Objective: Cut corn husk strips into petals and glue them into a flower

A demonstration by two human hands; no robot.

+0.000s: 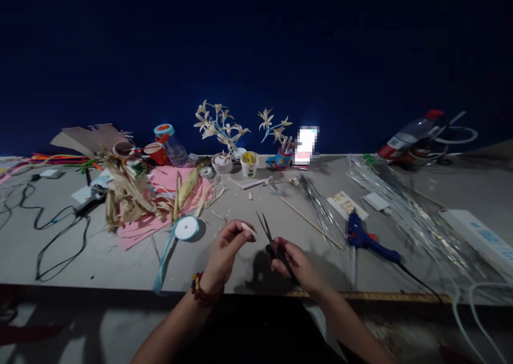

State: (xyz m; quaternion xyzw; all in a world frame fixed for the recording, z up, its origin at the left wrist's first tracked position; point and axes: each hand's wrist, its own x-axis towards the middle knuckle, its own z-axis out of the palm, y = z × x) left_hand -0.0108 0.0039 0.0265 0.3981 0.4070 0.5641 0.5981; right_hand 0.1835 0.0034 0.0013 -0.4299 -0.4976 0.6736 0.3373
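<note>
My left hand, with a beaded bracelet at the wrist, pinches a small pale piece that looks like a strip of dried husk. My right hand is closed around a pair of dark scissors. Their blades are slightly parted and point up and away, just right of the pale piece without touching it. Left of my hands lies a roll of light blue ribbon, its tail trailing to the table's front edge. Dried corn husks are heaped on pink paper farther left.
Pale flowers on blue stems stand in a cup at the back. A blue glue gun, thin wires and a wooden stick lie to the right. Black cables loop at the left. A lit phone leans at the back.
</note>
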